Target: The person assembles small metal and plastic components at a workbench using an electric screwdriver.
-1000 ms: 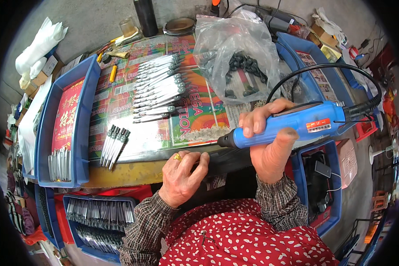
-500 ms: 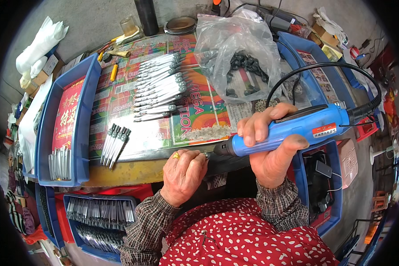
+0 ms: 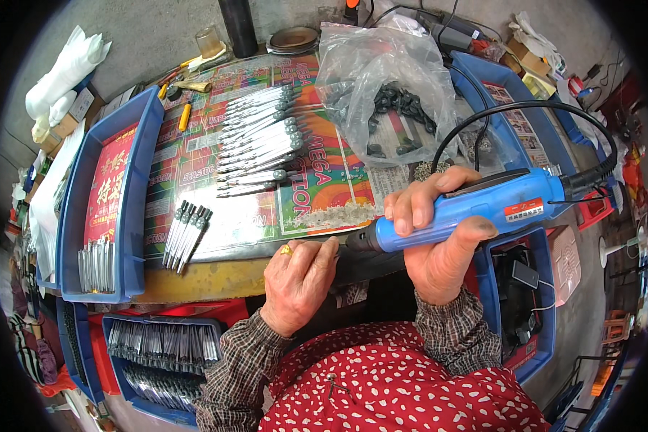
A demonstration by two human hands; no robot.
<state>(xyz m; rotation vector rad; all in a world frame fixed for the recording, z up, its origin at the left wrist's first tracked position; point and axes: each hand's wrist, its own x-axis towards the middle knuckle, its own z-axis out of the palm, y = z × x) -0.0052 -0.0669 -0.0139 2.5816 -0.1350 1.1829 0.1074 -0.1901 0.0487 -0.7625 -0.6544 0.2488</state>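
My right hand [image 3: 439, 248] is wrapped round a blue electric screwdriver [image 3: 475, 214], its dark nose pointing left. My left hand [image 3: 299, 283], with a gold ring on one finger, is closed just off that nose. Whatever the left fingers pinch is hidden. Beyond the hands lies a long row of slim silver rods with dark ends [image 3: 263, 144]. A smaller group of rods [image 3: 186, 237] rests to the left of my left hand, near the table's front edge.
A clear plastic bag [image 3: 345, 54] with black parts stands at the back. One blue tray [image 3: 72, 237] is on the left; another blue tray [image 3: 162, 412] full of rods sits below. The screwdriver's black cable [image 3: 605, 126] loops at the right. A yellow-handled tool [image 3: 185, 117] lies on the table.
The screwdriver has shifted very slightly left and its body has turned a little in my right hand. My left fingertips have moved slightly up at its nose.
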